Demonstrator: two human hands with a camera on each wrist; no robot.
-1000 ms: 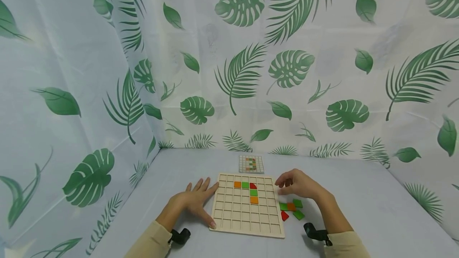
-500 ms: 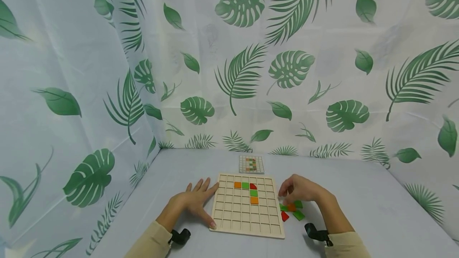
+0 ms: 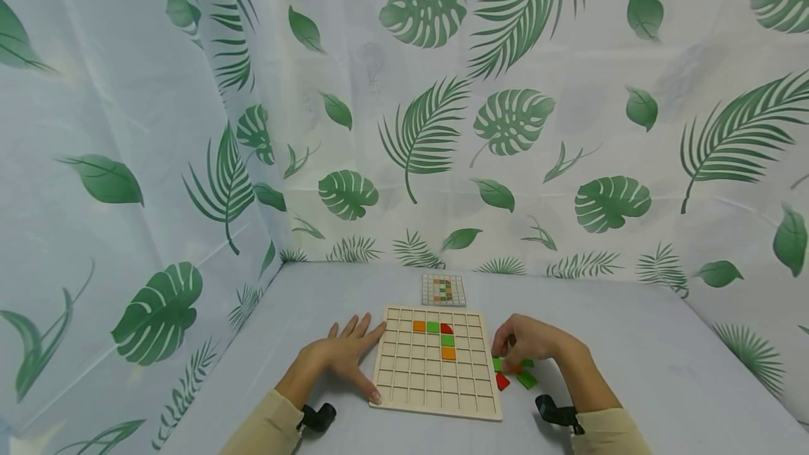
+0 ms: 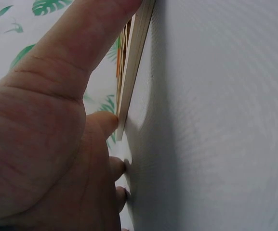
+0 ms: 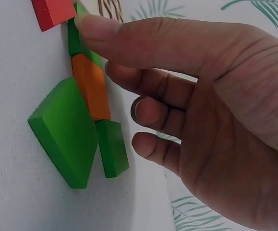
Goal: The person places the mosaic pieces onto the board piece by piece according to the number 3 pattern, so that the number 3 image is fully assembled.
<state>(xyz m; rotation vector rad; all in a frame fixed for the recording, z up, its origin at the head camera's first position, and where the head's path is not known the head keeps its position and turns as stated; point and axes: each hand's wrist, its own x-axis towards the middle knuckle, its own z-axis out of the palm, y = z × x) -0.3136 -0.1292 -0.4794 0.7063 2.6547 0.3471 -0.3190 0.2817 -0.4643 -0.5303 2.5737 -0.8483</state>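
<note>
A pale wooden grid board [image 3: 417, 392] bears several tiles in its upper cells: orange [image 3: 419, 326] and green ones, plus a red quarter-round [image 3: 446, 328]. My left hand [image 3: 344, 353] lies spread at the board's left side, its thumb on the near left corner and its index fingertip at the left edge. Beyond the right edge, my right hand [image 3: 531, 339] reaches down over loose tiles. Its thumb and index finger pinch a green tile [image 5: 73, 38] beside the board; the index finger is mostly hidden in the right wrist view. The other fingers curl loosely.
An orange tile [image 5: 90, 86] abuts the pinched green one. Two more green tiles [image 5: 66, 134] and a red tile [image 3: 502, 381] lie close by. Behind the board rests a small pattern card [image 3: 442, 290]. Leaf-printed cloth [image 3: 430, 125] walls the table's back and left.
My right hand has come down and nearer from beside the board's upper right edge onto the loose tiles, its fingers now at the green tile. The left hand and board stay put.
</note>
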